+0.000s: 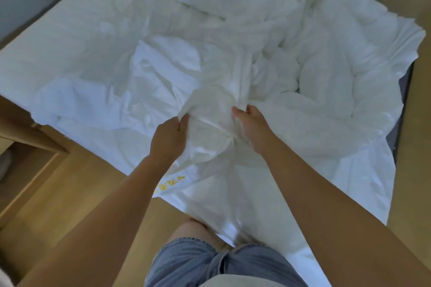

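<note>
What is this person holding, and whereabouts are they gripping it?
Both hands hold the crumpled white bed cover. The left hand and the right hand each grip one side of a single bunched-up fold near its closer edge.

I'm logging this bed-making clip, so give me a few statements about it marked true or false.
1. The left hand and the right hand both grip the white bedding. True.
2. The white bedding lies flat and smooth. False: it is crumpled in heaps.
3. The bedding's near edge bears yellow marks. True.
4. The floor is grey carpet. False: it is a wooden floor.
</note>
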